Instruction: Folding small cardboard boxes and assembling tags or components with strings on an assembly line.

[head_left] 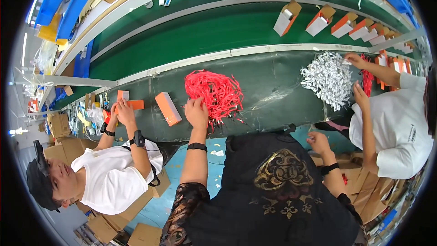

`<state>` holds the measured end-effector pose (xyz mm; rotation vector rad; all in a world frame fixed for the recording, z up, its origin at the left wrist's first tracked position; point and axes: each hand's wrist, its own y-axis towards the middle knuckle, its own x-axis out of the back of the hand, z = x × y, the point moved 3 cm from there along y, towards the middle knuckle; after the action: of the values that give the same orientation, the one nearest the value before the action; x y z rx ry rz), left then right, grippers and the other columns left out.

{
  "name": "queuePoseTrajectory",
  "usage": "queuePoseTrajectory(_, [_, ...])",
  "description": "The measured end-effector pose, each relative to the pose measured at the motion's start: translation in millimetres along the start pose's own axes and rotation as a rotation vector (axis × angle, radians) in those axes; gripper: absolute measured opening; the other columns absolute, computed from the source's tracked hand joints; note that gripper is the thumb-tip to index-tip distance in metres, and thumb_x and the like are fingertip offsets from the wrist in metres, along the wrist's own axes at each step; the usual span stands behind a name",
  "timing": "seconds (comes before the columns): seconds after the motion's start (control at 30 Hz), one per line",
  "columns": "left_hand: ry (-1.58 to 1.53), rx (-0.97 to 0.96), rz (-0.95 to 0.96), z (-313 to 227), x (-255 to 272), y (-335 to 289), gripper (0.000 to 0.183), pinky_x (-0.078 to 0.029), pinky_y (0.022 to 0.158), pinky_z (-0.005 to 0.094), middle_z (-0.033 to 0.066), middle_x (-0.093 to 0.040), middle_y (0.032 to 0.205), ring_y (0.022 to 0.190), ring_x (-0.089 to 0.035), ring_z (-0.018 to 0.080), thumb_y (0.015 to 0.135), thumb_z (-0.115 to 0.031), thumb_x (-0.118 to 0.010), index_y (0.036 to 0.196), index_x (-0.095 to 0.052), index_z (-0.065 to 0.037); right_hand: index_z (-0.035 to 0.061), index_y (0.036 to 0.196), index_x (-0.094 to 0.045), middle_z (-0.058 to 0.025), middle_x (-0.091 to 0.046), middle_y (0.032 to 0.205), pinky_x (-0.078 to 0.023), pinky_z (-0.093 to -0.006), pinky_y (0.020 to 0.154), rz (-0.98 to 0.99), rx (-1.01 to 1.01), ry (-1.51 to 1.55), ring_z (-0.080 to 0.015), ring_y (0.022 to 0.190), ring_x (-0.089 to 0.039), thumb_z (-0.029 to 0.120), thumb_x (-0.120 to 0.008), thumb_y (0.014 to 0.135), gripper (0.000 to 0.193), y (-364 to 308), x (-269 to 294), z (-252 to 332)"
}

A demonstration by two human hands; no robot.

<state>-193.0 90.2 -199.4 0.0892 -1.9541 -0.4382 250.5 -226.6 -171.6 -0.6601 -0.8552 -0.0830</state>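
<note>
A tangled pile of red cords (214, 92) with dark ends lies on the dark bench top in front of me. My left hand (196, 114) is at the pile's near left edge, its fingers curled together against the cords; what they pinch is hidden. Just left of it stands an orange and white box (168, 109). My right hand (318, 142) hangs off the bench's near edge, close to my body. Its fingers are closed, and anything in them is too small to make out.
At left, a co-worker handles orange boxes (135, 105). Another at right reaches into a heap of white cords (327, 79). Behind the bench's pale rail (227, 56), a green conveyor belt (200, 32) carries several open boxes (287, 18). Cardboard cartons (144, 235) lie on the floor.
</note>
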Motion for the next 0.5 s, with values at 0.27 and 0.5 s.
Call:
queuePoseTrajectory(0.27, [0.272, -0.241, 0.493, 1.4, -35.3, 4.7, 0.019, -0.047, 0.086, 0.0425, 0.0031, -0.061, 0.095, 0.098, -0.057, 0.0257, 0.072, -0.022, -0.077, 0.091, -0.076, -0.020, 0.0004, 0.105, -0.069, -0.0181, -0.071, 0.094, -0.054, -0.0381, 0.073, -0.009, -0.011, 0.028, -0.0312, 0.081, -0.069, 0.014, -0.074, 0.079, 0.030, -5.5, -13.7, -19.7])
queuePoseTrajectory(0.5, [0.156, -0.165, 0.445, -15.3, -8.7, 12.3, 0.013, -0.047, 0.088, 0.0446, 0.0046, -0.064, 0.098, 0.102, -0.058, 0.0261, 0.073, -0.023, -0.078, 0.082, -0.074, -0.014, 0.0038, 0.107, -0.069, -0.0168, -0.071, 0.100, -0.055, -0.0405, 0.079, 0.019, -0.116, 0.086, -0.0327, 0.090, -0.069, 0.018, -0.074, 0.080, 0.031, -15.9, -26.9, -44.2])
